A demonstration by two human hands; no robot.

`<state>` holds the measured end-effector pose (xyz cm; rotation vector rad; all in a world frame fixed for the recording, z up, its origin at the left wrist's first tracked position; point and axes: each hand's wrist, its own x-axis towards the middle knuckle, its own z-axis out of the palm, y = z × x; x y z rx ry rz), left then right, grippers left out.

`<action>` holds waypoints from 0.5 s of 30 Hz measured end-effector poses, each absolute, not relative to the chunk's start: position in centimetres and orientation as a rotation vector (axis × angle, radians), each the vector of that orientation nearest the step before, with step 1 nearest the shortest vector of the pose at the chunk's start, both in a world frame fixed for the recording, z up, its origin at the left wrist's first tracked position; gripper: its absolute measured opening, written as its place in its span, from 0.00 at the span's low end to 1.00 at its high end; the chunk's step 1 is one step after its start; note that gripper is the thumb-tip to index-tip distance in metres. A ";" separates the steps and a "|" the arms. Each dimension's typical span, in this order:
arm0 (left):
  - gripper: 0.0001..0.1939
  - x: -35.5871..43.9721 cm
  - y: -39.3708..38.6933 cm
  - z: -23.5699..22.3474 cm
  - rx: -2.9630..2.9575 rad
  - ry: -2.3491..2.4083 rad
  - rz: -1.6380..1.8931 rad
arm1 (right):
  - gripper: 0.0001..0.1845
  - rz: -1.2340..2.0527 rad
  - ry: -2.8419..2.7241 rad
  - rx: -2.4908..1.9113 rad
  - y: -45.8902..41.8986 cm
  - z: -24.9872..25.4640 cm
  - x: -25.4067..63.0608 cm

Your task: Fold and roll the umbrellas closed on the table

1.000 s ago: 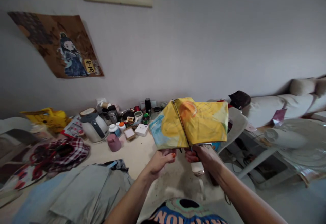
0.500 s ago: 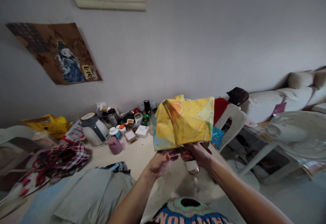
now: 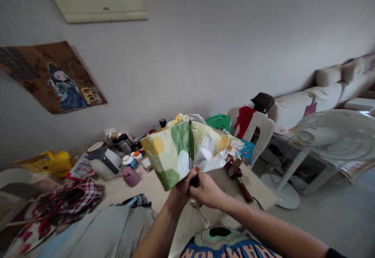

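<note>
Both hands are bunched together low in the middle, right over the table edge. The left hand [image 3: 183, 187] is closed around the bottom of a folding umbrella [image 3: 187, 150], thumb up against the fabric, and the right hand [image 3: 206, 190] is wrapped tight around the same spot from the other side, so the two are touching. Can't see the handle itself, it's buried under the fingers.

The umbrella sits just above the hands, canopy half collapsed and pointing up and away, green, yellow and white panels fanned out either side of a dark rib down the middle. Gripping it low at the stem looks like the way to keep the loose cloth up off the clutter.

And there's plenty of clutter: a white kettle [image 3: 103, 163] and a pink cup [image 3: 130, 176] on the cream table [image 3: 152, 189], jars and bottles behind, a plaid cloth [image 3: 67, 197] to the left, grey fabric [image 3: 99, 230] in the foreground. To the right, a white plastic chair [image 3: 258, 127] with something red on it, a standing fan [image 3: 334, 133] and a sofa [image 3: 322, 90] along the wall. A poster [image 3: 55, 78] hangs on the left.
</note>
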<state>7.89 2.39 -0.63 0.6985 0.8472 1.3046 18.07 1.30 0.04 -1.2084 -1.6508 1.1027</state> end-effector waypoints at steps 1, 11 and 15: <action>0.17 7.5 2.4 -0.6 0.672 0.873 1.256 | 0.03 1.117 -1.678 -1.202 0.5 0.4 18.2; 0.08 3.0 3.9 2.1 0.250 0.430 1.009 | 0.05 1.388 -1.416 -1.170 -0.5 0.3 23.2; 0.08 2.6 3.3 1.9 0.233 0.339 1.015 | 0.08 1.633 -0.949 -1.113 2.0 -2.0 23.7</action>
